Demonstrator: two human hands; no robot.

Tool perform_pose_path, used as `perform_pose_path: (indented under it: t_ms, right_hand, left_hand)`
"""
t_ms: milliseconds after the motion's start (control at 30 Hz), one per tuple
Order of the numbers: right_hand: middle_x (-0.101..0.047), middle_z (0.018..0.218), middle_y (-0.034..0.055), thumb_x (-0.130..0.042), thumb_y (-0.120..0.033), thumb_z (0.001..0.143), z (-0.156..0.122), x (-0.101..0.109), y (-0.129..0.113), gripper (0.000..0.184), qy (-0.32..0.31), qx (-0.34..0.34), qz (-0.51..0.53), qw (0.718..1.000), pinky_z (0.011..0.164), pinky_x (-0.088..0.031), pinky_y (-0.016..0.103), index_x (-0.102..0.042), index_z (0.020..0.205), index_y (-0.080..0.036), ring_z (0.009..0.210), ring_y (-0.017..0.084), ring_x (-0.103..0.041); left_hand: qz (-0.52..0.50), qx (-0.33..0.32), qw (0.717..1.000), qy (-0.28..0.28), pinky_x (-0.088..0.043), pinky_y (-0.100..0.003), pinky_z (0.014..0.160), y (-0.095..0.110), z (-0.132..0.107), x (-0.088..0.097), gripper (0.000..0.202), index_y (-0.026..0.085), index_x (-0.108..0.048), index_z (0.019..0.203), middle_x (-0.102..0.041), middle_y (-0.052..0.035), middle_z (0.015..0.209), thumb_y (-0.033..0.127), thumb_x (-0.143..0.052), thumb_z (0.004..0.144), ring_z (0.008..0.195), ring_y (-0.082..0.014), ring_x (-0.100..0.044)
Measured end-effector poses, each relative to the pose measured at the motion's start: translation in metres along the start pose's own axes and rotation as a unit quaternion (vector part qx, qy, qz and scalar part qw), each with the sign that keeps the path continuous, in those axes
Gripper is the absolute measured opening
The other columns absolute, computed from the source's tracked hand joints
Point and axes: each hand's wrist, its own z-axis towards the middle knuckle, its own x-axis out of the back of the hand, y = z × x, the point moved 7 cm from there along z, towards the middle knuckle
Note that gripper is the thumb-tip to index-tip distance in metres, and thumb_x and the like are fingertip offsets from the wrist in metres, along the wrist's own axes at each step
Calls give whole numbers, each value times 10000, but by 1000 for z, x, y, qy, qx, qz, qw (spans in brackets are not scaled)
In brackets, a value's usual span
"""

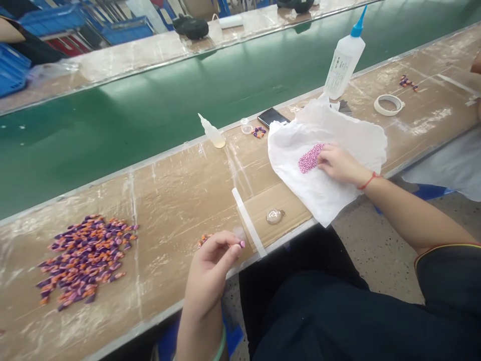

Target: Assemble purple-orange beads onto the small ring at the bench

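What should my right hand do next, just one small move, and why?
I'd probably have the right hand pinch up one of the tiny pink beads: its fingertips are already at the edge of that pile on the white sheet, while the left hand holds a small pink-and-purple piece between thumb and fingertip.

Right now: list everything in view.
Small pieces: many, purple-orange, left heap, scattered clusters
Beads: many, pink, on sheet
Sheet: one, white, right
Bottles: two, whitish, near belt
Belt: one, green, mid-view
Tables: two, brown, flanking belt
Phone: one, black, by sheet
Round items: two, clear, by phone, by strip
Tape roll: one, cream, right
Strip: one, white, front centre
Crates: several, blue, far left
Black items: several, far table
Left hand: one, pinching pink piece
Right hand: one, at beads
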Motion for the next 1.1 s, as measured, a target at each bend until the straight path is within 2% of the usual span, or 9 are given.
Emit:
perform_pose_path:
  t_ms: [200,300,400,467,600,700,900,1100]
  right_hand:
    - [-562,797,97,-538,-162,816,-6,3,0,126,18,7,19,1000,837,-416,449,-515,697,-198,844,257,-490]
    - [-578,811,84,-521,-186,868,-13,13,-14,122,26,20,48,998,827,-426,434,-505,748,-203,841,244,-507]
    - [-586,868,64,-513,-228,934,-22,29,-53,134,32,66,91,993,813,-439,390,-504,802,-209,876,221,-527]
    - [-574,884,55,-528,-203,950,-30,44,-91,110,53,135,129,981,819,-436,378,-506,842,-207,878,206,-531]
    - [-561,893,58,-531,-122,934,-43,65,-153,120,80,227,91,966,817,-435,382,-493,857,-206,885,208,-512]
    - [-565,894,71,-510,-82,917,-49,71,-177,132,96,260,51,960,815,-448,393,-501,862,-202,894,222,-507]
    - [-590,900,95,-486,-80,915,-55,71,-190,125,88,275,36,957,796,-475,404,-550,884,-183,896,238,-510]
    - [-600,814,78,-465,-103,933,-54,67,-191,149,66,254,47,964,721,-478,383,-565,849,-173,796,215,-511]
  left_hand:
    - [-29,-11,999,-24,-466,-235,584,-6,-4,-10,147,214,-684,805,-648,-21,778,344,-746,833,680,-137,-573]
    - [-37,-17,999,-16,-470,-238,595,-3,-3,-15,131,217,-691,803,-662,-16,781,332,-741,840,673,-132,-580]
    - [-32,-44,998,-36,-477,-249,605,12,1,-36,129,208,-703,782,-676,-19,752,313,-719,857,658,-135,-594]
    - [-14,-76,995,-64,-479,-260,609,29,6,-58,142,198,-709,765,-683,-27,719,294,-697,869,653,-144,-607]
    - [32,-145,985,-88,-475,-273,602,61,14,-99,128,185,-725,764,-696,-40,703,246,-680,867,644,-153,-618]
    - [37,-182,978,-90,-485,-277,619,72,14,-114,90,196,-749,845,-709,-35,729,233,-673,876,650,-151,-624]
    - [68,-238,966,-76,-479,-266,632,79,4,-113,90,194,-723,865,-693,-20,733,191,-641,902,648,-136,-608]
    - [176,-337,923,-56,-435,-269,590,92,-8,-114,101,176,-689,882,-580,-3,660,152,-594,908,583,-125,-507]
